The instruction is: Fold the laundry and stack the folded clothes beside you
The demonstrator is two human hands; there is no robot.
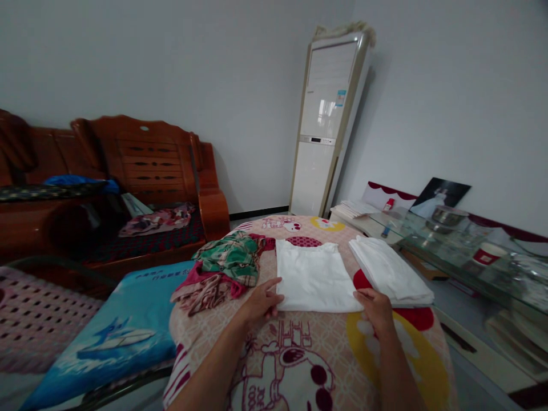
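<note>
A white shirt [314, 277], folded into a near-square, lies flat on the patterned cloth [265, 337] that covers a round table. My left hand [262, 299] pinches its left edge near the front corner. At the front right corner, the fingers of my right hand [375, 307] are closed on the fabric. Just right of the shirt sits a stack of folded white clothes [389, 271]. To the left is a loose heap of crumpled clothes, with a green plaid garment [231, 257] on top and pink pieces [209, 291] under it.
A blue cushion [124, 319] with a boat picture is at the left, beside a pink woven chair back [38, 319]. Wooden seating [149, 154] lines the wall. A tall air conditioner [319, 120] stands behind. On the right, a glass-topped cabinet [454, 245] bears a paper cup [488, 255] and a metal bowl [448, 216].
</note>
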